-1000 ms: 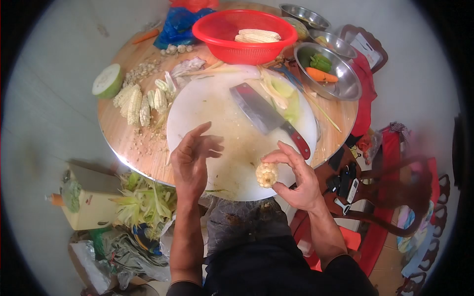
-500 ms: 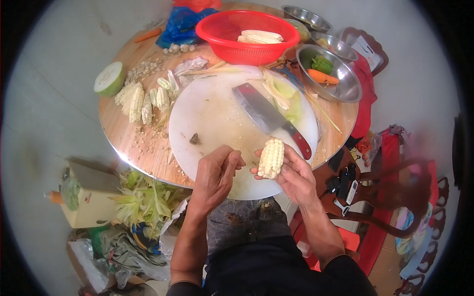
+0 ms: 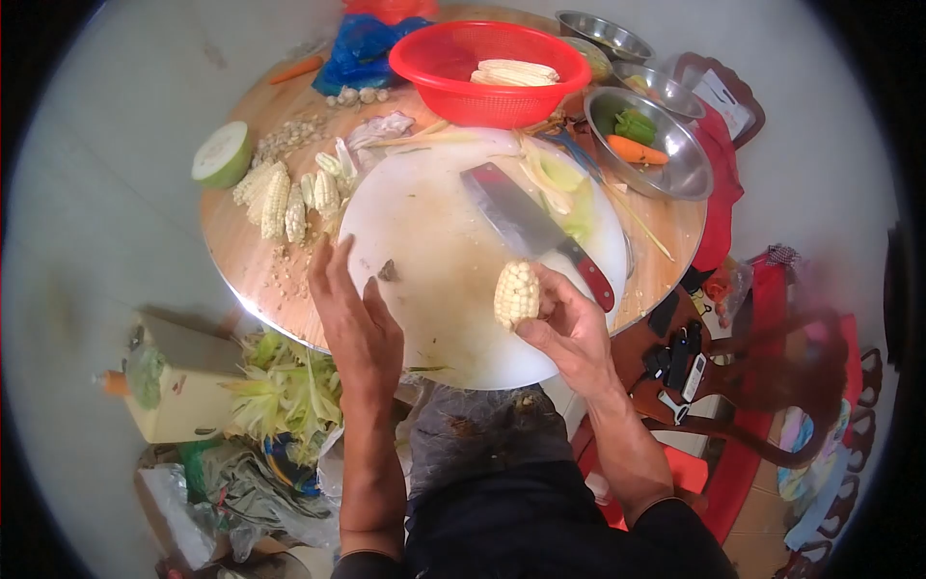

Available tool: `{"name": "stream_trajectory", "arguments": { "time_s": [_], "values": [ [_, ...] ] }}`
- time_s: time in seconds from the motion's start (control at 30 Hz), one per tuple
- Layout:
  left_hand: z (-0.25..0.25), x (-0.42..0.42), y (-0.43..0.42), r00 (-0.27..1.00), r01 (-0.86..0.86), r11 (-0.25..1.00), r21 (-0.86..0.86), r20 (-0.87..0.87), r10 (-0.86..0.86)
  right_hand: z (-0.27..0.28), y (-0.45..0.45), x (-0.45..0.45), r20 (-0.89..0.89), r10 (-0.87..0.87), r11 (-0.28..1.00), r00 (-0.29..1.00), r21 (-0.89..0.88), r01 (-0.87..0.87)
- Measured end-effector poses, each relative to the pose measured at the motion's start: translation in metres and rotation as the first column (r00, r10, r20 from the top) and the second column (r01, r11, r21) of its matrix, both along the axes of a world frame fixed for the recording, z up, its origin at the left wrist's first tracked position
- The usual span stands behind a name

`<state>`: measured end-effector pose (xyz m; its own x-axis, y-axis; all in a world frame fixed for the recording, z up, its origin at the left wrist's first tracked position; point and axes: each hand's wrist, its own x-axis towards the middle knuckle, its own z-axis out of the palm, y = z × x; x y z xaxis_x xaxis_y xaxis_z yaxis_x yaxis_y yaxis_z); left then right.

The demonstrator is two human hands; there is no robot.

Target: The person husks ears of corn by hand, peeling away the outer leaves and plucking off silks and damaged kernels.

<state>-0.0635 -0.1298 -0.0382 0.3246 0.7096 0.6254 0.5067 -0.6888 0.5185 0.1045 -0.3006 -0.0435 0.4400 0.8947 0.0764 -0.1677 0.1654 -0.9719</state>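
A short piece of pale corn cob (image 3: 517, 294) is gripped in my right hand (image 3: 571, 333), held above the near right part of the round white cutting board (image 3: 424, 222). My left hand (image 3: 359, 323) is over the board's left edge with its fingers spread and nothing in them. Beyond the right hand, a cleaver (image 3: 521, 212) with a dark red handle lies flat on the board, its handle toward me. Pale husk leaves (image 3: 550, 179) lie past the blade. At the left on the table sit several corn cobs (image 3: 275, 201).
A red plastic basin (image 3: 453, 92) holding corn stands at the back. Metal bowls are at the back right, the nearest bowl (image 3: 690, 159) with a carrot and green pepper. A cut gourd (image 3: 224, 154) rests at left. Stripped husks (image 3: 289, 386) are piled below the table's left edge.
My left hand has moved left, away from the right hand, and its fingers have opened. The right hand has turned the corn piece and shifted it slightly left.
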Motion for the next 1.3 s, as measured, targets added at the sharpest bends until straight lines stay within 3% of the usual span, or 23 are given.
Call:
{"name": "stream_trajectory", "arguments": {
  "time_s": [0.07,0.1,0.13,0.17,0.2,0.27,0.3,0.37,0.43,0.5,0.63,0.77,0.83,1.0,1.03,1.1,1.13,1.2,1.3],
  "values": [
    [0.0,0.001,0.003,0.982,-0.001,1.0,0.021,0.191,-0.003,0.006,0.004,0.002,0.062,-0.029,1.0,0.998,0.007,0.029],
    [0.002,0.0,0.001,0.982,-0.001,1.0,0.022,0.19,-0.003,0.009,0.007,0.003,0.061,-0.029,1.0,0.998,0.008,0.028],
    [0.005,-0.003,-0.004,0.954,0.181,0.952,-0.249,0.278,-0.109,0.011,0.009,0.003,0.158,-0.048,0.999,0.986,0.026,0.045],
    [0.01,-0.006,-0.01,0.904,0.362,0.8,-0.478,0.388,-0.177,0.013,0.011,0.002,0.253,-0.067,0.997,0.965,0.046,0.057],
    [0.017,-0.005,-0.018,0.859,0.493,0.661,-0.565,0.439,-0.265,0.014,0.014,-0.001,0.25,-0.063,0.997,0.966,0.049,0.053],
    [0.005,0.004,-0.032,0.697,0.717,0.383,-0.582,0.618,-0.365,0.017,0.019,-0.01,0.507,-0.09,0.994,0.857,-0.001,0.106],
    [0.004,0.008,-0.036,0.635,0.769,0.222,-0.599,0.677,-0.374,0.019,0.022,-0.015,0.506,-0.088,0.995,0.858,-0.001,0.103],
    [0.004,0.007,-0.036,0.636,0.767,0.174,-0.617,0.698,-0.328,0.025,0.023,-0.022,0.731,-0.139,0.981,0.668,0.008,0.195],
    [0.002,0.007,-0.033,0.637,0.766,0.125,-0.631,0.717,-0.283,0.034,0.018,-0.021,0.742,-0.122,0.984,0.659,0.004,0.177],
    [-0.003,0.005,-0.028,0.522,0.848,0.02,-0.529,0.829,-0.2,0.037,0.012,-0.016,0.774,-0.007,0.99,0.633,-0.082,0.111],
    [-0.009,0.005,-0.029,0.501,0.858,-0.07,-0.508,0.86,-0.098,0.044,0.008,-0.011,0.781,0.055,0.986,0.622,-0.14,0.089],
    [-0.018,0.005,-0.029,0.473,0.872,-0.098,-0.479,0.877,-0.078,0.058,0.004,-0.008,0.843,0.085,0.987,0.532,-0.144,0.07],
    [-0.02,0.006,-0.027,0.468,0.873,-0.036,-0.486,0.857,-0.216,0.057,0.004,-0.005,0.861,0.126,0.977,0.492,-0.193,0.087],
    [-0.023,0.007,-0.03,0.48,0.866,-0.012,-0.5,0.838,-0.259,0.055,0.008,-0.003,0.944,0.079,0.997,0.321,-0.079,-0.016],
    [-0.025,0.008,-0.031,0.491,0.863,0.007,-0.506,0.834,-0.254,0.056,0.007,-0.004,0.944,0.08,0.997,0.321,-0.078,-0.018],
    [-0.026,0.008,-0.032,0.467,0.877,-0.018,-0.481,0.859,-0.208,0.055,0.002,-0.006,0.867,0.086,0.987,0.49,-0.008,-0.158],
    [-0.027,0.008,-0.032,0.443,0.889,-0.042,-0.455,0.882,-0.161,0.055,0.002,-0.005,0.867,0.088,0.987,0.491,-0.01,-0.159],
    [-0.03,0.005,-0.03,0.431,0.893,-0.085,-0.443,0.893,-0.131,0.053,0.002,-0.001,0.871,-0.034,0.999,0.49,0.016,0.041],
    [-0.032,0.007,-0.033,0.409,0.9,-0.123,-0.418,0.908,-0.093,0.049,0.009,-0.007,0.823,-0.08,0.992,0.562,0.013,0.122]
  ]
}}
